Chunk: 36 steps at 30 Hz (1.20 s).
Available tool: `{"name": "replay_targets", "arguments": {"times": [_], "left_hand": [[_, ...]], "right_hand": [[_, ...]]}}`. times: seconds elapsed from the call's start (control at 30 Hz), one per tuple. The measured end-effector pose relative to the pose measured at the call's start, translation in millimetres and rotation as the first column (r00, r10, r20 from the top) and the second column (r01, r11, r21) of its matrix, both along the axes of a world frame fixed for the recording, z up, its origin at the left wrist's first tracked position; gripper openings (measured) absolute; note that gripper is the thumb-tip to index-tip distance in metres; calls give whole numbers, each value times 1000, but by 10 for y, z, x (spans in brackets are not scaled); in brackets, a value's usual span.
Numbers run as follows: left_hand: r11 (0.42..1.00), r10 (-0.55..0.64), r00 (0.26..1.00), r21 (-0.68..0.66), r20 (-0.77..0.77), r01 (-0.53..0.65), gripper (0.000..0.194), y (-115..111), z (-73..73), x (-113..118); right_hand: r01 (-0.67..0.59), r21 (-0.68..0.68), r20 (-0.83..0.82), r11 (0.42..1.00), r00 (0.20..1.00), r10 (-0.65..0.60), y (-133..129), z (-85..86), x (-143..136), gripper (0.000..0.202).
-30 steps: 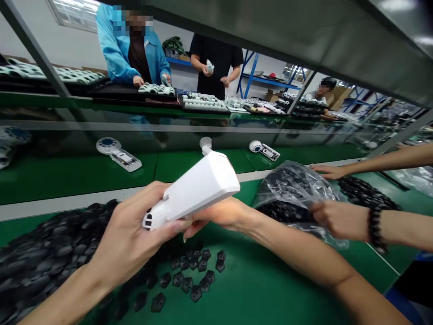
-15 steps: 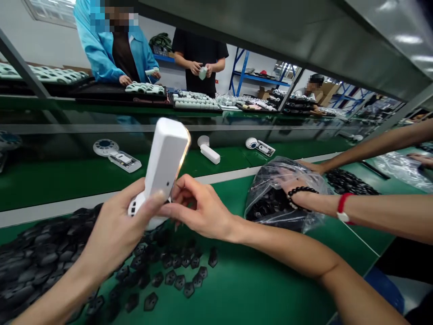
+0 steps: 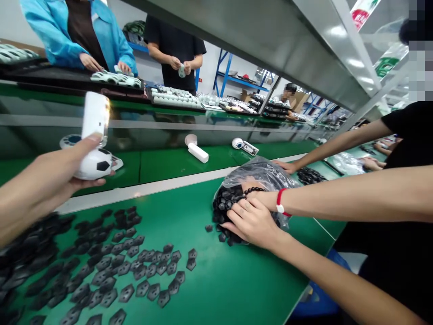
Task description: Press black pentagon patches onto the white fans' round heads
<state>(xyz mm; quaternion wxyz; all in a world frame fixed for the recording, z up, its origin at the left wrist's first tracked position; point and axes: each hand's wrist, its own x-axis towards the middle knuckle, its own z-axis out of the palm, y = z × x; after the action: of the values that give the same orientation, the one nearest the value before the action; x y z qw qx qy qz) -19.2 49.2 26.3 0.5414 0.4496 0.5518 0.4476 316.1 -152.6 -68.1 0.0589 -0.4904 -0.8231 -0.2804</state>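
While the left hand (image 3: 76,160) grips a white device (image 3: 93,121) at the upper left, thumb across the waist above its football-patterned ball (image 3: 98,166), the handle stands nearly upright, probably so that one hand can steady it and the other can reach away. The right hand (image 3: 252,223) lies at the mouth of a plastic bag (image 3: 270,174), fingers bent over black pieces (image 3: 223,201); whether they grasp any, I cannot tell. A co-worker's hand (image 3: 252,184) is inside the bag, their other hand (image 3: 287,167) at its far side, perhaps bracing it. Loose pieces (image 3: 139,271) lie spread on the counter (image 3: 233,289), seemingly within easy reach.
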Motion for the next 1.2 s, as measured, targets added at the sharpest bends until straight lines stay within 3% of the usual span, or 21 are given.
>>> {"name": "replay_targets", "arguments": {"times": [0.13,0.23,0.3,0.43,0.57,0.67,0.8,1.0,1.1,1.2], "left_hand": [[995,-101,995,-15,-27,101,32,-120,16,55],[985,-160,982,-56,96,166,39,-120,-32,31],[975,-165,973,-121,163,186,37,-49,-81,22],[965,-116,982,-215,148,147,22,214,-154,64],[952,-131,976,-253,173,173,11,462,-201,177],[940,-218,955,-221,202,262,15,553,-279,236],[903,-394,887,-78,240,422,39,490,-372,206],[770,-624,740,37,250,637,57,192,-219,89],[753,-649,731,42,214,656,60,100,-101,76],[764,-641,756,25,130,644,58,37,7,20]], "right_hand": [[14,-33,-16,999,1000,-15,94,46,-37,33],[-15,-15,-80,1000,997,14,27,67,-53,30],[-68,19,-150,997,986,70,-52,53,-65,29],[-198,56,-208,979,956,205,-215,-26,-39,35],[-211,53,-215,976,952,218,-353,-94,45,39],[-211,50,-222,976,950,217,-436,-117,108,39],[-171,88,-225,981,956,187,-504,-144,164,40],[-167,160,-241,973,949,203,-568,-287,265,38],[-171,190,-256,967,942,217,-566,-329,309,41],[-138,200,-246,970,951,186,-532,-225,322,36]]}}
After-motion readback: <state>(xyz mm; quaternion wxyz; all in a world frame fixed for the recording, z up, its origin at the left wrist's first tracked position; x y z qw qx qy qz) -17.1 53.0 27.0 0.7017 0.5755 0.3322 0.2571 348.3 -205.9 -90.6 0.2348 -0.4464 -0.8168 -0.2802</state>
